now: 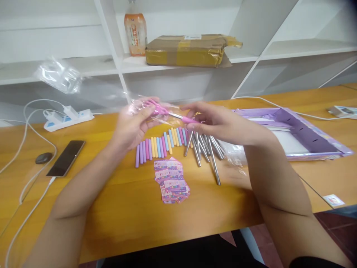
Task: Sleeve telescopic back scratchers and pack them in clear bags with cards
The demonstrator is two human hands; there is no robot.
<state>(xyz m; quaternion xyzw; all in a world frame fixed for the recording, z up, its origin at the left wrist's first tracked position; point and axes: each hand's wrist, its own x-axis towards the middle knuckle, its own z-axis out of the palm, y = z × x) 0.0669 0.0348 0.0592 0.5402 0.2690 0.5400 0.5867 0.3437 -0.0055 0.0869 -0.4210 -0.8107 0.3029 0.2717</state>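
Observation:
My left hand (134, 123) is closed around a clear plastic wrapper (135, 106) and pink parts with a slim silver shaft. My right hand (212, 119) pinches the pink end of this pink-and-silver rod (178, 116); the fingertips partly hide it. Just below the hands lies a row of purple, pink, yellow and blue sticks (158, 145). Several silver metal tubes (213, 160) are piled under my right hand. Nearer to me, small pink printed cards (173, 182) overlap in a loose stack.
A purple open box (304, 137) stands on the right. To the left are a phone (66, 158), a mouse (44, 158), white cables and a power strip (69, 118). The shelf carries a bottle (135, 33) and a taped carton (186, 50). Crumpled clear plastic (60, 74) shows at upper left.

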